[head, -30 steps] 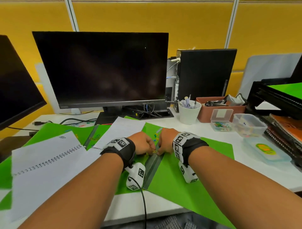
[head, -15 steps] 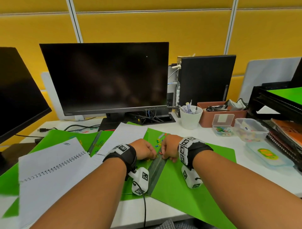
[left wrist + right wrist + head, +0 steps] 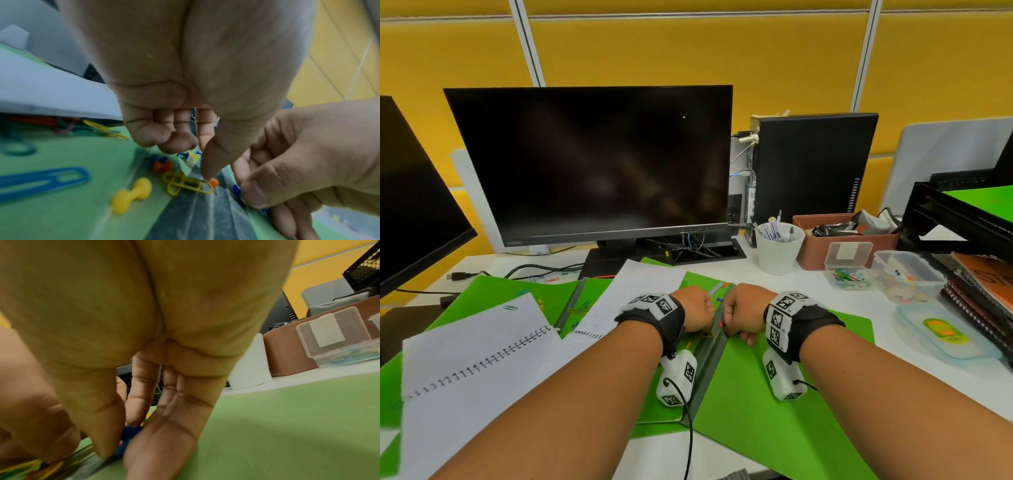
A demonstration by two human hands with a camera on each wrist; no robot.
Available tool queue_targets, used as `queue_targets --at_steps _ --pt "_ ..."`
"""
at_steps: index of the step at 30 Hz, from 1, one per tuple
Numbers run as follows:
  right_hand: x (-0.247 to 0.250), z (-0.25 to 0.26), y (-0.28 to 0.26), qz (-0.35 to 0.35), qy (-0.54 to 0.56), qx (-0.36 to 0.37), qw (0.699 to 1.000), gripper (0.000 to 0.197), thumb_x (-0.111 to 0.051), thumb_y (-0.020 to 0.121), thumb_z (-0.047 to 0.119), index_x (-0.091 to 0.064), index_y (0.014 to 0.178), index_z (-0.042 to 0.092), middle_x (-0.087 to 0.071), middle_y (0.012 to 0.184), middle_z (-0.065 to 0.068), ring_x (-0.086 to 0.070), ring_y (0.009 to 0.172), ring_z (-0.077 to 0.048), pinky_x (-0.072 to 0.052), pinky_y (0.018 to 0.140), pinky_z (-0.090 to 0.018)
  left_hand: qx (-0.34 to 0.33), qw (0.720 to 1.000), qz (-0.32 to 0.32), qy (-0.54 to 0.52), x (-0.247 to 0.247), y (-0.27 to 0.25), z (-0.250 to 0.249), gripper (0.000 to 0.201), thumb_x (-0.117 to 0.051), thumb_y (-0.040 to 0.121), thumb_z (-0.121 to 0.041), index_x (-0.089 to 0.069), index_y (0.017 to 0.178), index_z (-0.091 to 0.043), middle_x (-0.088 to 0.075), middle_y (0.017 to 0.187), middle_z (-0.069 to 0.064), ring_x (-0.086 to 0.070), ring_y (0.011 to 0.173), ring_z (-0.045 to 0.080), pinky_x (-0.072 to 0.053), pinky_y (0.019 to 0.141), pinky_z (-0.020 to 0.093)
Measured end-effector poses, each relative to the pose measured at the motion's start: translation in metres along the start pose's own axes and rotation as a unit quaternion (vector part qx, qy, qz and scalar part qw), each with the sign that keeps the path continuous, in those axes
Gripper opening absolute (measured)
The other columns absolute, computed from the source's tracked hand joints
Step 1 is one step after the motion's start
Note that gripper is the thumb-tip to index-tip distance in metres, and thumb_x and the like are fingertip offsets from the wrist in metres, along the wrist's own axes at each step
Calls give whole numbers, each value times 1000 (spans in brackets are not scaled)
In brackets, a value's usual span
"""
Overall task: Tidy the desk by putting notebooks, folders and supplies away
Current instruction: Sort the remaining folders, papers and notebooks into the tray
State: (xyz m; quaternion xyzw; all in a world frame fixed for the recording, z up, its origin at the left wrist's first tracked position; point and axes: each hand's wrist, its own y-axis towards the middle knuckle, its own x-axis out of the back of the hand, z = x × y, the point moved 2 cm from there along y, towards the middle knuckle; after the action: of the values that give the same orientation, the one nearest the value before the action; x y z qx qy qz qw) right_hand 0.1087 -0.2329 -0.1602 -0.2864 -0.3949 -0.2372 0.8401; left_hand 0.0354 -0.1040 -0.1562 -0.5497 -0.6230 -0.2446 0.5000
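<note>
An open green folder [image 3: 774,411] lies in front of me with a grey spine [image 3: 709,363]. Loose push pins and paper clips are scattered along the spine. My left hand [image 3: 697,311] has its fingers curled, and its thumb tip and index finger meet on an orange push pin [image 3: 214,182] beside a yellow paper clip [image 3: 186,185]. Right beside it, my right hand [image 3: 743,315] pinches blue push pins [image 3: 130,434] between thumb and fingers. A yellow push pin [image 3: 131,194], a second orange pin [image 3: 162,166] and a blue paper clip [image 3: 41,180] lie loose on the folder.
An open spiral notebook [image 3: 472,359] and another green folder lie at the left. At the right stand a white pen cup [image 3: 779,248], a brown box [image 3: 822,246], a clear paper-clip box [image 3: 847,270], a clear tub of pins [image 3: 907,277], its lid [image 3: 945,332] and a black paper tray [image 3: 962,219]. A monitor [image 3: 592,164] stands behind.
Both hands stay at the folder's spine, working over the small pins. The head view has tilted up a little, so the hands sit lower in the picture.
</note>
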Motion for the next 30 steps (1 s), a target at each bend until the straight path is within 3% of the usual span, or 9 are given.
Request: queue_targets --at_steps 3,6,9,12,14,17,21,26,30 --pt "11 -12 2 -3 12 -15 1000 9 -75 86 5 -69 80 10 -73 73 -17 -68 59 -26 -64 73 -43 -13 1000 -13 -20 0 10 -6 19 -79 81 -10 -69 93 -22 -64 82 -5 -58 67 13 -46 59 21" --pt "26 -27 3 -12 22 -28 999 7 -74 86 4 -69 84 8 -71 69 -14 -68 62 -27 -65 72 -43 -30 1000 3 -9 -5 16 -10 24 -80 81 -12 -75 102 -20 -65 84 -8 -55 60 8 -42 52 17" --pt "44 -42 1 -25 18 -42 999 5 -75 88 4 -70 87 4 -70 66 -13 -67 57 -23 -64 62 -38 -36 999 14 20 -9 22 -12 23 -82 81 -13 -78 103 -17 -67 84 -6 -59 66 7 -44 57 15" --pt "58 -56 -1 -34 17 -59 997 7 -75 88 4 -69 85 5 -69 64 -12 -64 49 -17 -59 51 -30 -31 998 30 41 -6 27 -15 18 -82 82 -15 -78 99 -15 -68 80 -6 -55 56 1 -42 50 14" --pt "63 -63 -1 -38 18 -66 997 7 -76 87 4 -70 84 5 -69 63 -11 -64 47 -16 -59 52 -30 -31 996 49 70 0 29 -19 14 -82 83 -19 -78 96 -14 -70 81 -5 -59 60 5 -48 54 18" --pt "69 -71 1 -48 23 -69 996 9 -76 87 4 -70 80 6 -69 59 -7 -64 47 -15 -58 51 -29 -41 992 60 99 13 34 -32 17 -79 86 -27 -79 94 -11 -76 91 3 -66 76 17 -56 72 29" --pt "79 -78 1 -65 30 -69 995 4 -76 86 3 -72 84 3 -70 63 -11 -66 50 -19 -61 52 -31 -82 993 45 73 30 48 -66 13 -74 88 -22 -78 90 -10 -72 69 2 -64 66 17 -57 68 29" --pt "114 -95 -16 -100 26 -91 991 5 -74 88 7 -71 84 5 -76 76 -18 -71 60 -24 -65 65 -38 -127 991 16 -32 31 78 -119 5 -74 84 -13 -76 87 -12 -78 81 4 -69 60 10 -50 50 19" --pt "162 -126 -45 -157 16 -146 977 7 -72 88 7 -71 82 8 -75 70 -12 -70 53 -19 -61 55 -30 -187 979 5 -87 17 102 -169 8 -67 86 -13 -73 82 -15 -77 78 4 -70 58 11 -50 53 23"
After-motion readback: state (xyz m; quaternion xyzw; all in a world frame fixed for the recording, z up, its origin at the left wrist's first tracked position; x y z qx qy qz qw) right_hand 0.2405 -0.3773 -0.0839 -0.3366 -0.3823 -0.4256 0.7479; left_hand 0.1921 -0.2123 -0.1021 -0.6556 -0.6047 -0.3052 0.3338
